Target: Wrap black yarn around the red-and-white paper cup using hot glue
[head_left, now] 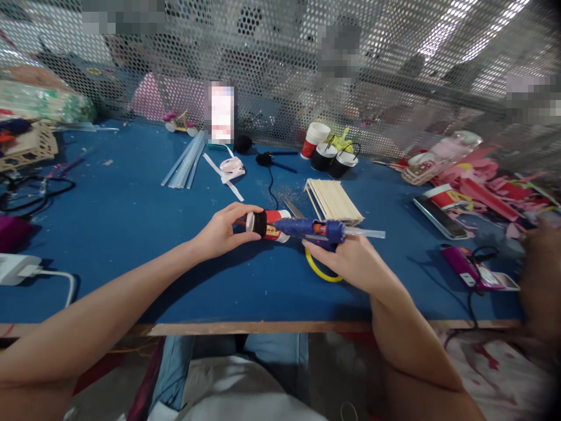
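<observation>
My left hand (221, 231) is closed around a paper cup (268, 225) lying on its side, white and red with a black base facing me. My right hand (350, 260) grips a blue hot glue gun (313, 229) with a yellow trigger loop; its nozzle points left at the cup, and a clear glue stick (366, 233) pokes out of its back to the right. Both hands hover just above the blue table (131, 234), near its front edge.
A raft of wooden sticks (333, 200) lies behind the gun. Further back stand several paper cups (328, 153), clear glue sticks (184, 164), white ribbon (231, 168) and a black cable. A phone (439, 216) and pink scraps lie right; a white charger (17, 269) left. Mesh wall behind.
</observation>
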A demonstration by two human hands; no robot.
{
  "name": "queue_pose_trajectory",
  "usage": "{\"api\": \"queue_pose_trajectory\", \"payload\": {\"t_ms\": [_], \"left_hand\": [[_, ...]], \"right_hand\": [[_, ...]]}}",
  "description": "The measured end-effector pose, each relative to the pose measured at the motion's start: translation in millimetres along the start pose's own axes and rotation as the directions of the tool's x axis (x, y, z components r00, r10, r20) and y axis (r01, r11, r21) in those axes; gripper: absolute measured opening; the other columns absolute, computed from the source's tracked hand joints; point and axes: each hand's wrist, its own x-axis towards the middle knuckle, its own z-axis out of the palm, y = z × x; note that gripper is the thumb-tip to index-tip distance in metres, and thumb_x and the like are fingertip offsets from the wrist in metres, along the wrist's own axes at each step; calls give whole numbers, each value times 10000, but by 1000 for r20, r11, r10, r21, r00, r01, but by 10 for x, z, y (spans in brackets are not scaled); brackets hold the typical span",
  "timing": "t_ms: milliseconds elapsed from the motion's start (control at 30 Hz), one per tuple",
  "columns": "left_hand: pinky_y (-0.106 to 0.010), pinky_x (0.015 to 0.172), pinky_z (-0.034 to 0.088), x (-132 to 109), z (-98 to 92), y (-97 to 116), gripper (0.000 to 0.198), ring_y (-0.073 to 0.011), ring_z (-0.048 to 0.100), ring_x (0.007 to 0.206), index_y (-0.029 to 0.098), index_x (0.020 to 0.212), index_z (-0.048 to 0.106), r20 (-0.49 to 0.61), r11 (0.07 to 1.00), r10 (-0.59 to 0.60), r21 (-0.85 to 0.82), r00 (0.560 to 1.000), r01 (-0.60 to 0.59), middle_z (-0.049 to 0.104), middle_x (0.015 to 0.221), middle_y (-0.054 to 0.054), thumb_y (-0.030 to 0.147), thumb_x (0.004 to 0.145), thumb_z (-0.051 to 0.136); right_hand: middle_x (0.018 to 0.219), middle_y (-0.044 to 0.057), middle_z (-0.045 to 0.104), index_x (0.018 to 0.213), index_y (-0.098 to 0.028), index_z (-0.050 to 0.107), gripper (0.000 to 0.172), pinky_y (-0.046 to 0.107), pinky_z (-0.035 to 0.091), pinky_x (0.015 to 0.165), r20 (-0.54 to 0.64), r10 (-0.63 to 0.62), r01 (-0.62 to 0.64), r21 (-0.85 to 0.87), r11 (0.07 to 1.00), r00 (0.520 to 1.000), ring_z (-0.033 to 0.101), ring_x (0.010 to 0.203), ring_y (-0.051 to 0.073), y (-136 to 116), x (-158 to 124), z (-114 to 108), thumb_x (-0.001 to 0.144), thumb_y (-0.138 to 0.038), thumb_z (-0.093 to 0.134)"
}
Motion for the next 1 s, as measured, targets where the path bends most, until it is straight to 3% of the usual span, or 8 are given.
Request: {"api": "queue_pose_trajectory", "payload": {"t_ms": [267, 400, 667, 833, 1000], "left_hand": [[-374, 838, 545, -1, -1, 18, 443, -214, 582, 1013, 188, 1159, 540, 18, 1000, 4, -7, 1000, -4, 549, 1129, -109, 265, 745, 678], [-390, 865, 527, -4, -9, 7, 423, -216, 556, 1050, 193, 1157, 534, 31, 998, 51, 21, 998, -51, 539, 1140, -111, 250, 759, 666], [-391, 888, 509, 0, -12, 5, 419, -221, 541, 1070, 186, 1158, 534, 43, 996, 89, 27, 995, -90, 525, 1155, -122, 231, 762, 663], [-399, 897, 498, -1, -28, -1, 410, -231, 529, 1095, 196, 1153, 538, 46, 987, 120, 105, 992, -125, 533, 1164, -123, 223, 763, 662], [-421, 937, 468, -8, -41, 9, 401, -238, 516, 1120, 196, 1145, 537, 50, 966, 161, 197, 986, -168, 532, 1181, -123, 207, 763, 659]], "right_hand": [[692, 81, 611, 825, -161, 646, 223, 298, 421, 549, -42, 29, -29, -7, 1000, 999, 570, 645, 194, -1, 11, 12, 805, -329, 500], [667, 65, 605, 812, -169, 644, 210, 292, 403, 533, -5, -17, 17, 1, 1000, 1000, 547, 593, 174, 28, -7, 1, 797, -325, 506], [621, 59, 591, 758, -170, 639, 222, 303, 391, 525, -26, 47, -47, 3, 999, 999, 545, 570, 181, 33, -18, 14, 786, -350, 513], [548, 25, 547, 753, -190, 646, 194, 285, 375, 486, 28, 18, -20, 76, 997, 999, 500, 499, 152, -5, -5, -44, 789, -312, 499], [577, 38, 558, 783, -190, 664, 202, 300, 423, 560, -21, -3, 5, 70, 998, 1000, 530, 571, 169, -12, 20, -59, 778, -312, 503]]}}
